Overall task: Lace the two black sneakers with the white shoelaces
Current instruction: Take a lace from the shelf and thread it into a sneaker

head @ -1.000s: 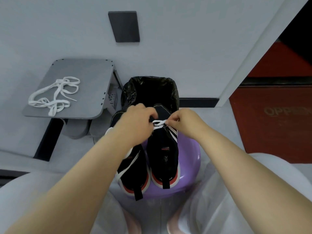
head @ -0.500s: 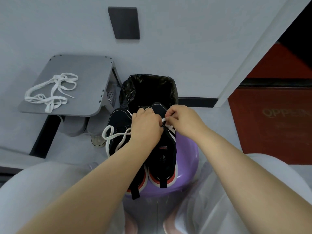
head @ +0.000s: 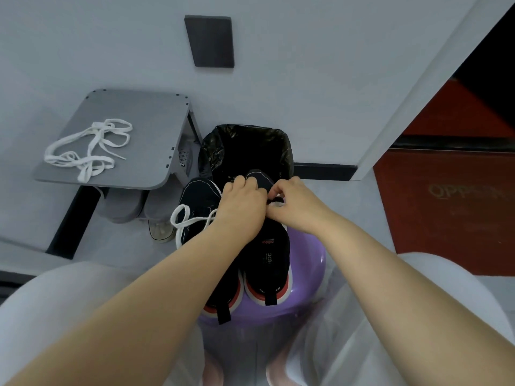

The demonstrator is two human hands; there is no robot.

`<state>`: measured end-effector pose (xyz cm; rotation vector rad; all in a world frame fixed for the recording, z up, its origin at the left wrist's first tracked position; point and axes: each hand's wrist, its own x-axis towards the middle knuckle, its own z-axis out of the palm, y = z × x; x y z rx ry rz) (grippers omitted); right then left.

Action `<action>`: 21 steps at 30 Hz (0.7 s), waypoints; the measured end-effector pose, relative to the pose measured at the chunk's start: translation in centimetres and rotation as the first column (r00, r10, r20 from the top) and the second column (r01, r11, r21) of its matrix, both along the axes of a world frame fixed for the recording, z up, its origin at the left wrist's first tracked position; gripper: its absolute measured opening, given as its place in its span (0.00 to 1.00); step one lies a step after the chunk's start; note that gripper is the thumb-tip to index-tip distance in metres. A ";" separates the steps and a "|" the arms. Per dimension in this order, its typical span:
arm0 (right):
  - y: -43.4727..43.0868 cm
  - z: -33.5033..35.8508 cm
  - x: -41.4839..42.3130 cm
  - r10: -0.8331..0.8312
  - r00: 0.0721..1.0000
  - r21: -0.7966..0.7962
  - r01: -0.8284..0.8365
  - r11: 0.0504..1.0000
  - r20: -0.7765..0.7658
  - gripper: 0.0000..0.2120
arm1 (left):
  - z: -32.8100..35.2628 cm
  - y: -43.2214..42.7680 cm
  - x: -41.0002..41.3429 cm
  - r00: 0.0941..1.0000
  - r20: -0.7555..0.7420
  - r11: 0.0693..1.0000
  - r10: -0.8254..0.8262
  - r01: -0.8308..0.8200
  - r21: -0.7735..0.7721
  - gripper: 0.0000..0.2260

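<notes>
Two black sneakers stand side by side on a purple stool (head: 312, 277), toes pointing away from me. My left hand (head: 241, 208) and my right hand (head: 296, 206) meet over the front eyelets of the right sneaker (head: 269, 254), both pinching a white shoelace (head: 192, 218). A loop of that lace trails left across the left sneaker (head: 199, 199). The fingertips and the eyelets are hidden by my hands. A second white shoelace (head: 89, 150) lies loose on the grey side table (head: 147, 126) at the left.
A bin lined with a black bag (head: 246, 147) stands right behind the sneakers. Grey shoes (head: 131, 207) sit on the floor under the side table. A white wall is ahead, and a red panel (head: 446, 207) fills the right. My knees flank the stool.
My hands have moved closer together and forward over the right sneaker's front. A slack loop of lace has come out to the left, across the left sneaker.
</notes>
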<state>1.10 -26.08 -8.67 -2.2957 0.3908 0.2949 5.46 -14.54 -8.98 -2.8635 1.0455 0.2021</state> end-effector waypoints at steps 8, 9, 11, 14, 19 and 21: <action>0.6 0.2 -0.5 0.036 0.994 -0.096 -0.046 0.994 -0.105 0.13 | 0.7 0.8 -0.7 0.997 -0.071 1.000 0.019 -0.020 -0.017 0.14; 0.7 0.2 -0.5 0.033 0.995 -0.118 -0.044 0.992 -0.092 0.13 | 1.1 0.7 -0.8 0.993 -0.120 1.000 0.019 -0.020 -0.007 0.14; 0.3 0.2 -0.3 0.004 0.996 -0.096 -0.013 0.995 -0.092 0.12 | 3.0 1.0 -0.7 0.967 -0.255 1.000 -0.001 -0.001 -0.004 0.11; -0.5 0.3 0.0 -0.033 0.989 0.052 0.041 0.998 -0.145 0.11 | 7.5 3.1 0.2 0.773 -0.630 0.926 -0.075 -0.181 -0.332 0.07; -0.9 0.1 0.7 -0.037 0.994 0.059 0.043 0.997 -0.099 0.16 | 11.6 7.3 1.8 0.301 -0.786 0.292 -0.540 -0.809 -0.510 0.11; -1.1 -0.2 1.1 -0.007 1.000 -0.052 0.008 0.999 0.015 0.17 | 10.8 7.2 2.3 0.348 -0.845 0.257 -0.406 -0.844 -0.471 0.11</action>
